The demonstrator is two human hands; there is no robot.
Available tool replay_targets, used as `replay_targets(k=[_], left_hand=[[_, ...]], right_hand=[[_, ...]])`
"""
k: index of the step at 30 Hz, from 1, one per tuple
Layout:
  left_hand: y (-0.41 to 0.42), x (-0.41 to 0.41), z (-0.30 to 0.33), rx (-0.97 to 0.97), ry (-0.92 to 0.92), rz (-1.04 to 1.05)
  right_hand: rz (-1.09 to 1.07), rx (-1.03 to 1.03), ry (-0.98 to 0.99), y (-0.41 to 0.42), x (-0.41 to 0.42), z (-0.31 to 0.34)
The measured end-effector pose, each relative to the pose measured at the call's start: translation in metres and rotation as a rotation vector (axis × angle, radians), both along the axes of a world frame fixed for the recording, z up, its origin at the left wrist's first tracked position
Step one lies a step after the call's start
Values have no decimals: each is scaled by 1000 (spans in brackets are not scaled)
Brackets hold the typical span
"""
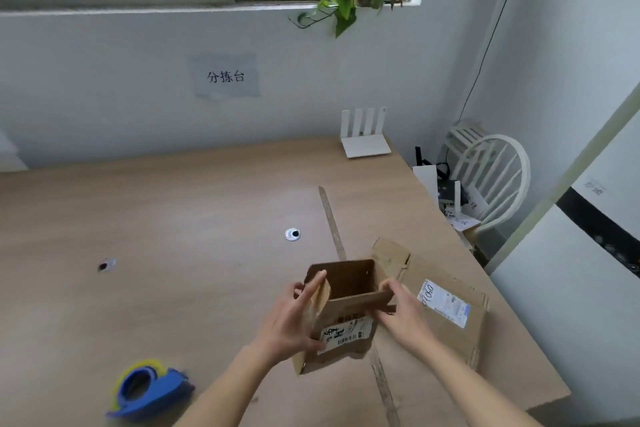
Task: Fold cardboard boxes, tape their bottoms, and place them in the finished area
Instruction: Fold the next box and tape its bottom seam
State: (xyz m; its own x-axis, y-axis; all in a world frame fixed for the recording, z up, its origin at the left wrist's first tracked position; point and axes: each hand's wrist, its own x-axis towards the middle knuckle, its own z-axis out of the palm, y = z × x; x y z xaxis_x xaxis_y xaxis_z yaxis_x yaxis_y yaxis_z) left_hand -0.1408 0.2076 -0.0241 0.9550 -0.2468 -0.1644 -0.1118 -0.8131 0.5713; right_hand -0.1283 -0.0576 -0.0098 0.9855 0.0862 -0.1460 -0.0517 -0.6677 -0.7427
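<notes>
A small brown cardboard box (346, 315), opened into a square tube with a label on its near face, is held above the wooden table (156, 218). My left hand (294, 319) grips its left side, fingers reaching up along a flap. My right hand (398, 308) pinches the near right flap at the top edge. A flattened cardboard box (446, 322) with a white shipping label lies on the table just right of the held box. A blue tape dispenser (149, 388) with yellowish tape sits near the front left.
A strip of tape (332, 222) runs along the table toward me. Two round cable holes (292, 234) mark the tabletop. A white router (365, 139) stands at the back edge. A white chair (485, 184) with papers sits past the right edge.
</notes>
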Motion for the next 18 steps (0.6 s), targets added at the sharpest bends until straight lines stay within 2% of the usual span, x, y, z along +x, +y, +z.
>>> replay_targets(k=[5, 10, 18], left_hand=[[54, -78, -29, 12, 55, 107], [87, -126, -45, -106, 61, 325], [93, -163, -65, -126, 45, 324]], right_hand=[[147, -153, -2, 58, -54, -20], [213, -192, -55, 100, -97, -45], [253, -212, -105, 108, -134, -63]])
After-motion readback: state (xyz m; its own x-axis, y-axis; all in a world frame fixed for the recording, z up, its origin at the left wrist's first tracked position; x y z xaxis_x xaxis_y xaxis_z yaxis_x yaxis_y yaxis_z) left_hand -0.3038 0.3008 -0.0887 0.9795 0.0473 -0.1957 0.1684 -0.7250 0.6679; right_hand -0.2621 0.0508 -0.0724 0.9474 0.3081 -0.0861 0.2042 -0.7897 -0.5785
